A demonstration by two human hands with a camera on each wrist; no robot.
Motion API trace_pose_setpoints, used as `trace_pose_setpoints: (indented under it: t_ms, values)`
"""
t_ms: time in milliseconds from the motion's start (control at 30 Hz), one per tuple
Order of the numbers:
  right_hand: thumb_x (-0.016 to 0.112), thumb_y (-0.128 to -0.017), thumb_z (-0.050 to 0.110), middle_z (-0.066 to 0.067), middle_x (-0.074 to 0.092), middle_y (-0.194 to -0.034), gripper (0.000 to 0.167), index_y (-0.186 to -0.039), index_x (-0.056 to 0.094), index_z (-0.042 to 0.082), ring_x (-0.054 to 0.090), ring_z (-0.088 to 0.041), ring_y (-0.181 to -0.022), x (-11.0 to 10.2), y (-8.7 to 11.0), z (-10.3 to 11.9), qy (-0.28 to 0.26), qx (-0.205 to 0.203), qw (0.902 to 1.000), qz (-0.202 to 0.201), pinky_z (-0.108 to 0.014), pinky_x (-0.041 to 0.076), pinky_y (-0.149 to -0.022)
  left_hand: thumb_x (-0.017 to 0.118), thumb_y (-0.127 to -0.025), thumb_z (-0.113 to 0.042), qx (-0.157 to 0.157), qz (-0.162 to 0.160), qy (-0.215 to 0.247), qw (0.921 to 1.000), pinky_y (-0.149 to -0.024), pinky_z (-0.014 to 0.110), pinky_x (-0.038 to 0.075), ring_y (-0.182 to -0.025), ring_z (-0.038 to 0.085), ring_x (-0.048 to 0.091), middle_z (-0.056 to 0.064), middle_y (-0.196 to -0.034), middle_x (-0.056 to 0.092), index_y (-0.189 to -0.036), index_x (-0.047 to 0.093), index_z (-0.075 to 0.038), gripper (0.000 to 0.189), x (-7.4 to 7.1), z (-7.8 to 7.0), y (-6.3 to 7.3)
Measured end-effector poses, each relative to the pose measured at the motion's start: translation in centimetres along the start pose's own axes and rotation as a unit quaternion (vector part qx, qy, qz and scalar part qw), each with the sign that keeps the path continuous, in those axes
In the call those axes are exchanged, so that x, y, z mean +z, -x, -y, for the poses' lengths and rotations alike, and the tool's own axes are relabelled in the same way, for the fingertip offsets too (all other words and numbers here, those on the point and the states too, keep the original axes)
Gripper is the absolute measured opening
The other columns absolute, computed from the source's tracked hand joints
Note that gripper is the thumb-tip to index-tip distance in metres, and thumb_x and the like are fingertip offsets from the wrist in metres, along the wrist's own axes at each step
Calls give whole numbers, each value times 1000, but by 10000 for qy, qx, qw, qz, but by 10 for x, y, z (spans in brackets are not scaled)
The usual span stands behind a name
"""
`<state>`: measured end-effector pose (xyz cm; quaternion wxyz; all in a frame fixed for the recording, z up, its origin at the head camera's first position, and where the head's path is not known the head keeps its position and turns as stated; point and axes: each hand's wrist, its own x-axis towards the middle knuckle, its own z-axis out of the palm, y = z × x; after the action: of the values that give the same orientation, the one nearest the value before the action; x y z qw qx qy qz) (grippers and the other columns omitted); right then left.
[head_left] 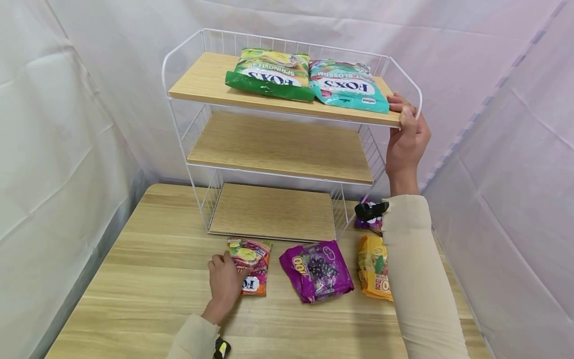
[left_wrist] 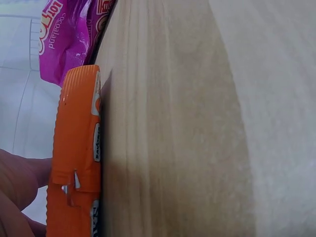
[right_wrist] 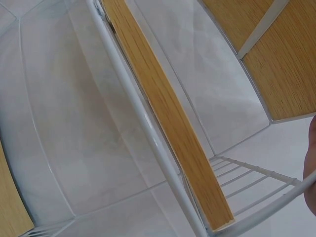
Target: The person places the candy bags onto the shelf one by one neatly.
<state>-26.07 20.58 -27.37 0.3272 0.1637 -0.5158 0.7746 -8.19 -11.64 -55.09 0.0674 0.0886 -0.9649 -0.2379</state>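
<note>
My left hand [head_left: 225, 281] is on a red and orange Fox's candy bag [head_left: 256, 265] lying on the table, its thumb across the printed face and its bent fingers at the left edge. In the left wrist view the bag's orange end [left_wrist: 76, 133] stands close against the wood, with the thumb [left_wrist: 34, 173] touching its face. Up at the right, my right hand [head_left: 407, 139] grips the front right corner of the white wire shelf rack's top board [head_left: 197, 82], thumb in front. Only a sliver of that hand [right_wrist: 310, 168] appears in the right wrist view.
On the top board lie a green Fox's bag [head_left: 271, 75] and a teal Fox's bag [head_left: 347, 85]. A purple grape candy bag [head_left: 319, 271], a yellow bag [head_left: 374, 267] and another purple bag [head_left: 369, 222] lie on the table [head_left: 134, 279]. White cloth walls enclose it.
</note>
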Motion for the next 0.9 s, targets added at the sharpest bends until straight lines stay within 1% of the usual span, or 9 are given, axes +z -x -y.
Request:
trace_pose_setpoints:
  t_ms: [200, 367, 567, 633, 733, 900]
  values:
    - [46, -91, 10, -21, 60, -116, 26, -92, 68, -4, 47, -27, -126, -1, 1, 0, -10, -14, 10000, -21, -35, 39, -104, 86, -70, -25, 174, -244, 372, 9989, -70, 47, 46, -92, 42, 47, 33, -104, 47, -122, 48, 18, 77, 9, 2, 3]
    - [46, -91, 10, -21, 60, -116, 26, -92, 67, -4, 47, -27, -126, -1, 1, 0, -32, -25, 10000, -10, -36, 39, -104, 84, -72, -22, 346, -393, 440, 9977, -70, 46, 46, -94, 41, 47, 31, -106, 46, -126, 47, 16, 75, 14, 3, 5]
    - [45, -92, 10, -21, 59, -117, 26, -93, 68, -3, 46, -27, -127, -2, 1, 1, 77, -37, 10000, 2, -35, 39, -104, 80, -75, -11, 524, -515, 683, 9950, -63, 39, 43, -83, 30, 46, 20, -98, 44, -126, 48, 12, 65, 14, 4, 7]
    - [45, -92, 11, -21, 59, -118, 26, -93, 68, -3, 46, -27, -126, -3, 0, 1, 84, -30, 10000, 17, -35, 39, -104, 79, -75, -8, 611, -600, 781, 9933, -62, 37, 43, -81, 27, 45, 17, -95, 43, -125, 49, 11, 61, 14, 5, 7]
    - [45, -91, 11, -21, 59, -118, 27, -93, 68, -4, 46, -27, -126, -2, -1, 0, 56, -17, 10000, 41, -35, 39, -104, 78, -76, -6, 646, -723, 984, 9904, -62, 36, 44, -80, 26, 45, 16, -94, 45, -124, 51, 10, 57, 14, 6, 9]
    - [45, -91, 10, -21, 59, -118, 27, -92, 68, -4, 47, -27, -126, 0, 0, 1, 50, -26, 10000, 11, -35, 39, -104, 77, -76, -4, 570, -811, 1248, 9872, -62, 36, 42, -79, 25, 47, 16, -94, 49, -122, 56, 7, 52, 15, 11, 8]
